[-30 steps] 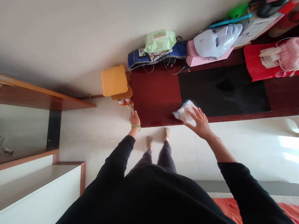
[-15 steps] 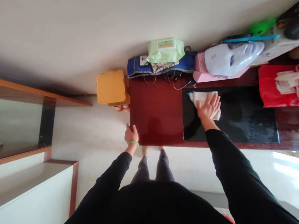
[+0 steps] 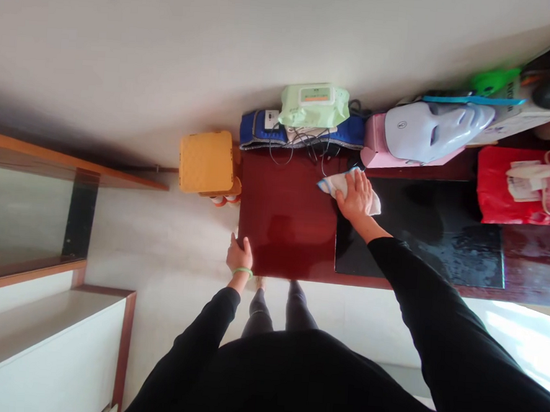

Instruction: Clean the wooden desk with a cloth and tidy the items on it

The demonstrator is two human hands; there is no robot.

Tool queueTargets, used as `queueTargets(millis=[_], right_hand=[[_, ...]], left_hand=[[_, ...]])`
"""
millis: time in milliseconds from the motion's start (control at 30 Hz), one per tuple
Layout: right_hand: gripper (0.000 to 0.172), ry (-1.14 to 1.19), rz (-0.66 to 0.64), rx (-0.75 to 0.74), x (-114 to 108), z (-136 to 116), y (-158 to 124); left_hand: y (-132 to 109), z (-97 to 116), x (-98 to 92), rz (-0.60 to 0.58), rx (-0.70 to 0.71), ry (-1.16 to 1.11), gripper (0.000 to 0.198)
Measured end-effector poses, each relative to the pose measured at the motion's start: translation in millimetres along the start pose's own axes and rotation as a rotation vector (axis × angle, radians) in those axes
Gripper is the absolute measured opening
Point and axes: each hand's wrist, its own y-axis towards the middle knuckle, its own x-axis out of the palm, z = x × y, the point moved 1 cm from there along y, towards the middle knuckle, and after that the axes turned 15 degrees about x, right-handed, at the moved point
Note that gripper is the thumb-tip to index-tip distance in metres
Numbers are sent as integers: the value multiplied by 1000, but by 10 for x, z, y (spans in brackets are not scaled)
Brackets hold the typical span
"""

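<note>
My right hand (image 3: 355, 197) lies flat with its fingers stretched out on a white cloth (image 3: 335, 183) with blue edging. The cloth is pressed down near the back left corner of a glossy black panel (image 3: 422, 230), partly on the dark red tabletop (image 3: 287, 200). Part of the cloth is hidden under the palm. At the table's left edge, my left hand (image 3: 240, 255) is closed around the edge near the front corner, thumb upward; some of its fingers are hidden. A green band circles that wrist.
Along the wall are a green wipes pack (image 3: 314, 106) on blue fabric (image 3: 256, 130), thin cables, and a white face mask (image 3: 435, 132) on a pink box (image 3: 374, 140). A red bag (image 3: 495, 182) lies at right. A yellow stool (image 3: 207, 162) stands left of the table; a wooden cabinet (image 3: 118, 176) is farther left.
My right hand and the cloth have slid left across the black panel onto the red tabletop's border. My left hand stays at the table edge. The view has shifted slightly.
</note>
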Motion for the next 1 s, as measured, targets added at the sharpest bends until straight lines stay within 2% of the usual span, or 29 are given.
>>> queueTargets(millis=[133, 267, 367, 467, 533, 633, 733, 800, 867, 933, 1000], right_hand=[[78, 3, -61, -38, 22, -298, 368], [81, -1, -69, 98, 15, -562, 704], [83, 10, -59, 139, 24, -598, 615], [82, 11, -69, -5, 40, -452, 277], [80, 25, -73, -91, 49, -315, 153], [80, 75, -52, -100, 82, -220, 315], [83, 142, 15, 7, 152, -327, 487], [84, 175, 43, 60, 186, -447, 282], [83, 154, 5, 37, 184, -557, -185], [84, 56, -103, -28, 156, -654, -697], [86, -56, -203, -55, 122, -764, -986]], left_hand=[[-10, 8, -1, 10, -4, 2, 71], [-15, 28, -8, 9, -14, 8, 70], [-12, 28, -11, -13, -27, 16, 69], [-10, 20, -11, -23, -36, 20, 70], [-13, 19, -8, -28, -38, 17, 71], [-19, 25, -4, -34, -38, 9, 71], [-27, 28, 0, -37, -38, 3, 71], [-33, 22, 5, -38, -34, -7, 71], [-40, 12, 11, -33, -29, -17, 72], [-46, 3, 18, -29, -23, -22, 73], [-49, -4, 27, -33, -19, -27, 73]])
